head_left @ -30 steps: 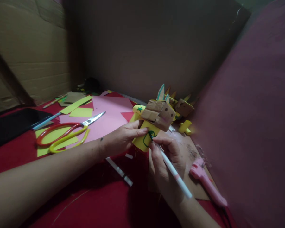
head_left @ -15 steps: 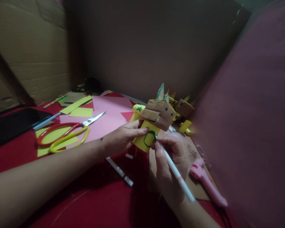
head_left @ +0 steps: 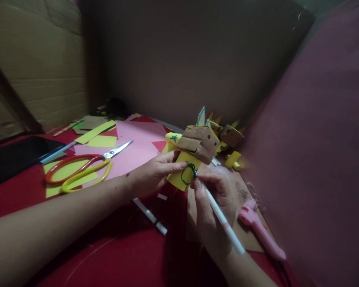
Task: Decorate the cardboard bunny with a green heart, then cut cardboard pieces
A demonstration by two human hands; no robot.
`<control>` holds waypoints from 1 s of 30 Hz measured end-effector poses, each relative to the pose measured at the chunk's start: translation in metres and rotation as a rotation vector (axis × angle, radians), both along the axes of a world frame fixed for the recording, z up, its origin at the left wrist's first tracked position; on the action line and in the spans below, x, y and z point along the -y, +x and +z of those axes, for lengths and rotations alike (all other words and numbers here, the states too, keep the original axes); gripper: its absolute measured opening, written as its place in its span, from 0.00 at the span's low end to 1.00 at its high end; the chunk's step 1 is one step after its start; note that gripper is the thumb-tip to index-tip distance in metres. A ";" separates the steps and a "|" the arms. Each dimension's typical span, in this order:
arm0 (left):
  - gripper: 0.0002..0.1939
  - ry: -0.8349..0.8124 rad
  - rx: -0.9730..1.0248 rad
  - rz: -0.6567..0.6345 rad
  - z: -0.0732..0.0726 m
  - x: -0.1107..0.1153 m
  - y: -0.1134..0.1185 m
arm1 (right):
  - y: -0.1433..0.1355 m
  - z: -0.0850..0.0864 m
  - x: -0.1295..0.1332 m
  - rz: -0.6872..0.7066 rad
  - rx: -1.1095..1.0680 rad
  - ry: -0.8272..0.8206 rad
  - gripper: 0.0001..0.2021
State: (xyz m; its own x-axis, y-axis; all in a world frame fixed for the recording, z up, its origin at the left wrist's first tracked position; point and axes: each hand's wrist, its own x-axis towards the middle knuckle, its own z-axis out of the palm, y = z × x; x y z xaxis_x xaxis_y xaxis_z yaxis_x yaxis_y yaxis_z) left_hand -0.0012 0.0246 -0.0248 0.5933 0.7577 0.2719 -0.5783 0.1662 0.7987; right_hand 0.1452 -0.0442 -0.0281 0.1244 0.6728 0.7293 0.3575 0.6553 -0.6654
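Observation:
My left hand (head_left: 158, 169) is closed on a small papercraft figure (head_left: 194, 143), its thumb pressing the yellow paper body. The figure has a brown cardboard box head with dark dots and upright pointed ears edged in teal. A green star marks the yellow roll at its back. Between the fingers of my right hand (head_left: 212, 203) sits a white marker pen (head_left: 223, 221), its green tip touching the yellow body. A dark green rounded outline shows on the paper there, partly filled near the tip.
Red-and-yellow-handled scissors (head_left: 86, 167) lie on yellow and pink paper (head_left: 134, 139) at left, beside a dark phone-like slab (head_left: 20, 155). A pink glue gun (head_left: 261, 229) rests at right on cardboard (head_left: 242, 235). Similar cardboard figures (head_left: 231, 135) stand behind. White strips (head_left: 149, 215) lie in front.
The figure has shifted very slightly left. The green marking near the pen tip looks a little thicker; both hands keep their hold.

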 end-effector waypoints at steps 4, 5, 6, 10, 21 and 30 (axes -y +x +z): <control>0.15 -0.020 -0.020 -0.001 0.000 0.001 -0.001 | 0.000 -0.001 -0.001 -0.005 -0.013 -0.013 0.04; 0.14 -0.027 -0.027 -0.002 0.000 0.001 -0.001 | 0.000 -0.001 -0.001 -0.006 -0.018 -0.018 0.04; 0.14 -0.036 -0.032 -0.001 -0.001 0.000 -0.001 | 0.000 -0.001 -0.001 -0.005 -0.021 -0.024 0.03; 0.17 -0.078 -0.016 -0.004 -0.005 -0.004 0.001 | -0.001 -0.003 -0.002 0.037 -0.051 -0.061 0.02; 0.19 -0.110 0.053 -0.033 -0.006 -0.003 -0.001 | -0.002 -0.009 0.002 0.075 -0.057 -0.055 0.04; 0.18 -0.124 0.045 -0.042 -0.006 -0.003 -0.001 | 0.000 -0.018 -0.001 0.121 -0.082 -0.120 0.06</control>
State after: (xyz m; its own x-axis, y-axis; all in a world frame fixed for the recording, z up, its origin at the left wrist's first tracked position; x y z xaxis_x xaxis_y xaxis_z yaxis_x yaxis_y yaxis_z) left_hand -0.0019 0.0277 -0.0308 0.6142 0.7622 0.2045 -0.6035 0.2867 0.7440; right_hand 0.1450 -0.0432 -0.0458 0.0924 0.7680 0.6337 0.2222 0.6045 -0.7650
